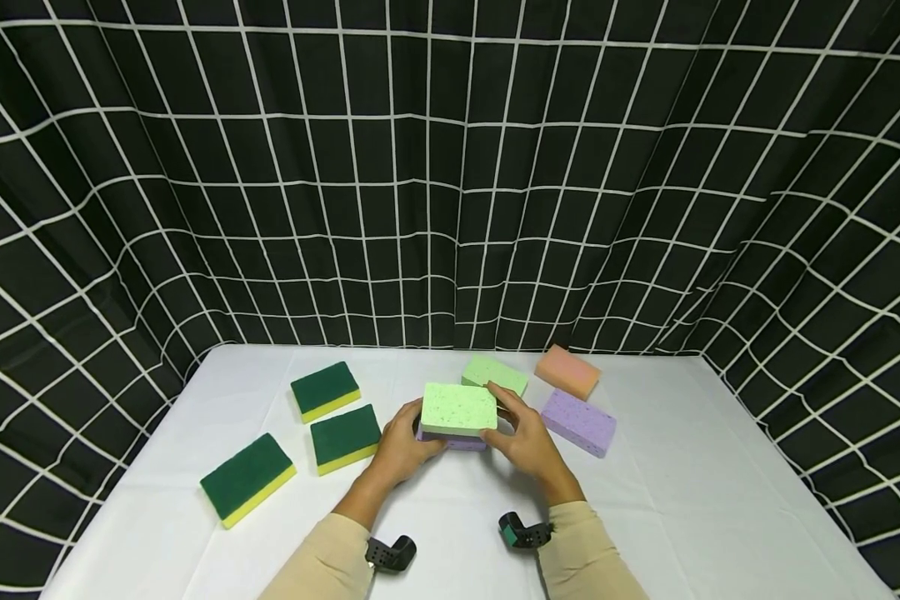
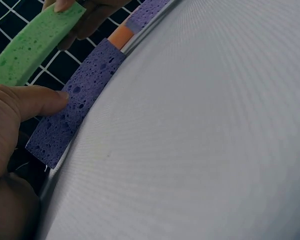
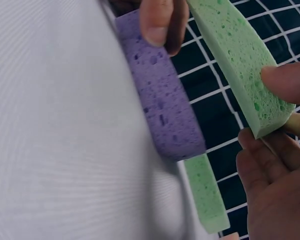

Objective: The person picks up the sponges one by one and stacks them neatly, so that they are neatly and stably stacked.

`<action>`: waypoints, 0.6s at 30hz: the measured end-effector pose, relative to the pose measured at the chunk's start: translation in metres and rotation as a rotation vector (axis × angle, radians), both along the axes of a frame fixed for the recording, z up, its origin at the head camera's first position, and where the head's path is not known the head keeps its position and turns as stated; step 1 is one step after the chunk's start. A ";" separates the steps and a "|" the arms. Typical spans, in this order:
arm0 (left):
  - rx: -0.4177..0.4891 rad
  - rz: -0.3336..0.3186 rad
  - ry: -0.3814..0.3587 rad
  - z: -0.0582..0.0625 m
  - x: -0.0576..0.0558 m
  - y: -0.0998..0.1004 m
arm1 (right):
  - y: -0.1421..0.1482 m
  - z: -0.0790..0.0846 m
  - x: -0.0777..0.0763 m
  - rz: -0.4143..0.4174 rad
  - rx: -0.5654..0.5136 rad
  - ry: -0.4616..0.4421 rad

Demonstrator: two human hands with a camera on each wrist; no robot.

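My right hand (image 1: 528, 437) holds a light green sponge (image 1: 459, 407) by its right end, thumb on one side and fingers on the other. Below that sponge lies a purple sponge (image 1: 465, 445), partly hidden in the head view. The left hand (image 1: 400, 450) grips this purple sponge by its left end, its thumb against the pitted side in the left wrist view. A gap shows between the two sponges in the right wrist view. Just behind them, a second green sponge (image 1: 497, 373) lies on the table.
Several green-and-yellow scrub sponges (image 1: 345, 435) lie on the left of the white table (image 1: 705, 500). To the right are another purple sponge (image 1: 579, 422) and an orange sponge (image 1: 567, 372). A black curtain (image 1: 450, 167) with white grid lines surrounds the back and sides.
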State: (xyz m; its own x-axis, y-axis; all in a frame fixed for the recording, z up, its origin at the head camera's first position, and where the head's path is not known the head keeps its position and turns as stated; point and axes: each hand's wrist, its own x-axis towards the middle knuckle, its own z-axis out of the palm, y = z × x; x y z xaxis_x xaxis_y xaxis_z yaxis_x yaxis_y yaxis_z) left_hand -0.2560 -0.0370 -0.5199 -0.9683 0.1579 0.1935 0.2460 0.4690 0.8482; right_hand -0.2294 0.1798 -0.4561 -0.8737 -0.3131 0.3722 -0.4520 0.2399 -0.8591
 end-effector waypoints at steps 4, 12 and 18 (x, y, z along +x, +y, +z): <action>0.008 0.008 0.002 0.001 0.001 0.000 | 0.000 -0.005 -0.001 0.009 -0.008 -0.028; 0.014 0.014 0.021 -0.002 0.000 -0.001 | -0.002 -0.015 -0.005 0.001 0.010 -0.047; 0.019 0.012 0.004 -0.001 0.000 -0.001 | 0.001 -0.042 -0.018 -0.035 0.028 -0.064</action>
State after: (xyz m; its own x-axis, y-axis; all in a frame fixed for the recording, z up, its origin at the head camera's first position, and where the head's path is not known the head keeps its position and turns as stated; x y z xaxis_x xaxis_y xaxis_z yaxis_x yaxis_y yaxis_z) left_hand -0.2556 -0.0377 -0.5205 -0.9693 0.1431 0.2001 0.2440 0.4560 0.8559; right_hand -0.2478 0.1811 -0.4980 -0.9059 -0.2918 0.3068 -0.3875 0.2791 -0.8786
